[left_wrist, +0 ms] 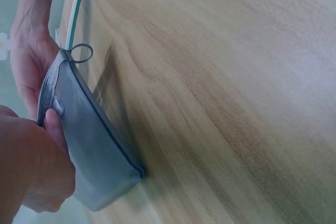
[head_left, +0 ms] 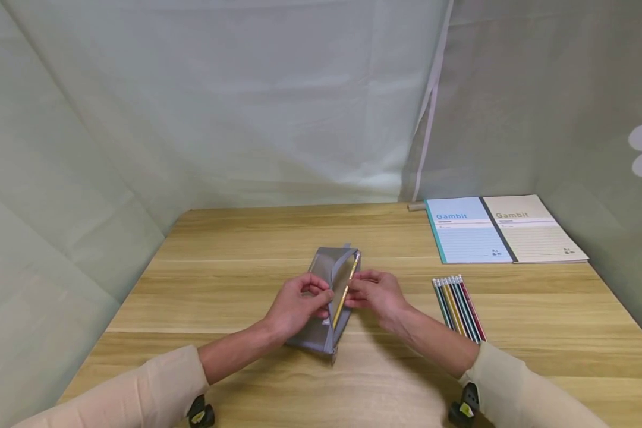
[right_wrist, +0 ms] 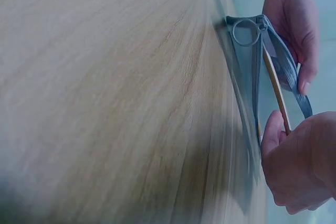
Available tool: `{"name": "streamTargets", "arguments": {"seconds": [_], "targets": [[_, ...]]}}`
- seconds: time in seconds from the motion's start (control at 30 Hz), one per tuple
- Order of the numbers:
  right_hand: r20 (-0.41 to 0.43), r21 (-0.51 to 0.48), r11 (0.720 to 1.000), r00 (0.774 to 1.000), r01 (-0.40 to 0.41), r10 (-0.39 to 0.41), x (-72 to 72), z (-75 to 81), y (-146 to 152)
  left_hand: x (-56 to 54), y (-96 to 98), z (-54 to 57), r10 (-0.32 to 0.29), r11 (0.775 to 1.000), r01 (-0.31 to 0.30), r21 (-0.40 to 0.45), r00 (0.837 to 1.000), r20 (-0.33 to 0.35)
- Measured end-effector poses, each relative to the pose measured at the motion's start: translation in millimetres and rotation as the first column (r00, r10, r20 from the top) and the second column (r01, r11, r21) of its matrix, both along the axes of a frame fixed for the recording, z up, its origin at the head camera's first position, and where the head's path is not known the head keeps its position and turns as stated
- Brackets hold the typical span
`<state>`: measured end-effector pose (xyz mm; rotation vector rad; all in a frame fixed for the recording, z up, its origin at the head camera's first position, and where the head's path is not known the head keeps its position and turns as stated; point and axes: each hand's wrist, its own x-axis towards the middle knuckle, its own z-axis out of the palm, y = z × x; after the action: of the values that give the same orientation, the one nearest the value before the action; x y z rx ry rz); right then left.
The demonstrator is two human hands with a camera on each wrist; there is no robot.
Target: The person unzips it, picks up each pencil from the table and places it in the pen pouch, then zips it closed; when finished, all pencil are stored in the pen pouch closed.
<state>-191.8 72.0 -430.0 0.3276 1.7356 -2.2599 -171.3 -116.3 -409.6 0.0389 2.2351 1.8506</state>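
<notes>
A grey see-through zip pencil pouch lies on the table in front of me, its long zipper side spread apart. My left hand pinches one edge of that opening between thumb and fingers. On the other side, my right hand pinches a yellow pencil, which lies along the opening, slanting away from me. The right wrist view shows the pencil running from the pouch's ring end into the right hand's fingers. A zipper pull ring hangs at the pouch's near end. The right fingertips are partly hidden behind the pouch and pencil.
A row of several pencils, dark striped, yellow and red, lies right of my right forearm. Behind them are a blue notebook and a cream notebook, side by side. Fabric curtains enclose the wooden table.
</notes>
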Motion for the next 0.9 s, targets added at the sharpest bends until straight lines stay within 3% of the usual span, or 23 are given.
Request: {"name": "streamTargets", "arguments": {"seconds": [0.47, 0.9], "targets": [[0.011, 0.044, 0.998, 0.999, -0.038, 0.038, -1.1, 1.2, -5, -0.2, 0.0, -0.4, 0.006, 1.000, -0.006, -0.010, 1.000, 0.000], [-0.074, 0.100, 0.994, 0.996, -0.038, 0.046, 7.9, 3.6, 6, -1.3, -2.3, -0.2, 0.006, 1.000, -0.006, -0.001, 1.000, 0.000]]}}
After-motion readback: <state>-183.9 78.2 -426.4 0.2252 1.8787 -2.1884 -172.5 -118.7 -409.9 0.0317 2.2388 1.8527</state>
